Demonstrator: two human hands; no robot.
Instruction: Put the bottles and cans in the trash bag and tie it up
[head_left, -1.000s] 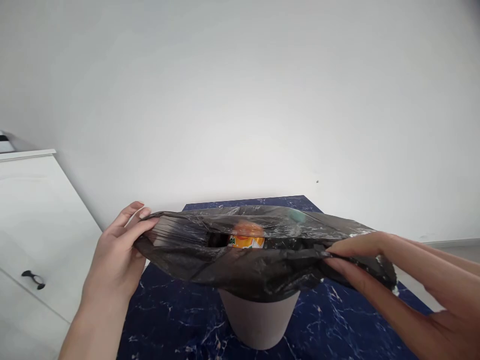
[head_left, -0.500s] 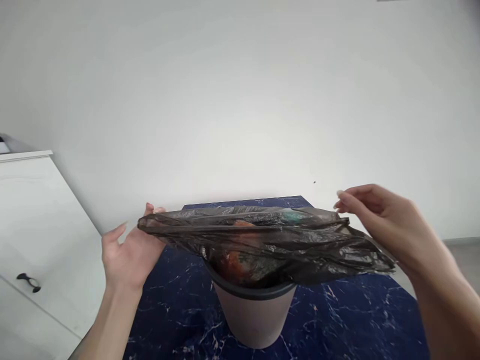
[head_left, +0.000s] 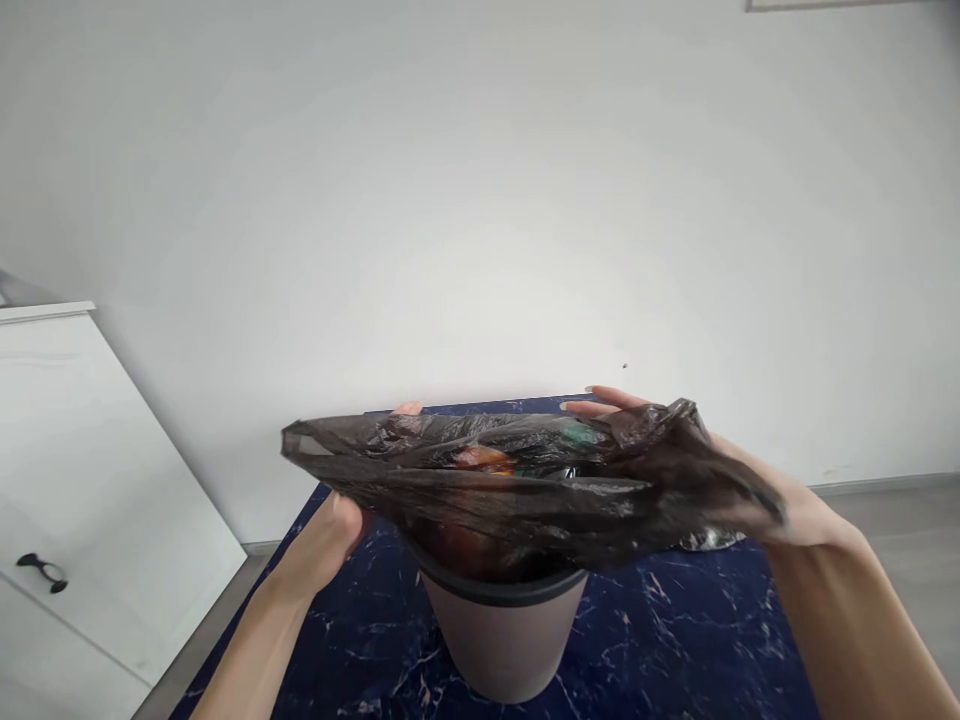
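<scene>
A dark, see-through plastic garbage bag (head_left: 517,495) lies bunched across the mouth of a greyish-brown bin (head_left: 506,635) with a black rim. Orange-red and green contents show faintly through the film. On the left side, my left hand (head_left: 334,540) is against the bag from below and behind; its fingertips stick out past the far edge, and most of the fingers are covered. My right hand (head_left: 814,515) lies behind the bag's right end, partly under the film, with its fingers stretched out toward the middle beyond the far edge.
The bin stands on a dark blue, marble-patterned tabletop (head_left: 352,640). A pale wall (head_left: 480,220) rises behind it. To the left is a white cabinet (head_left: 90,470) with a black handle (head_left: 41,572). Grey floor (head_left: 900,530) shows at the right.
Both hands have moved inward along the bag toward the bin. The right hand has gone behind the bag's right end, which is now raised and more bunched.
</scene>
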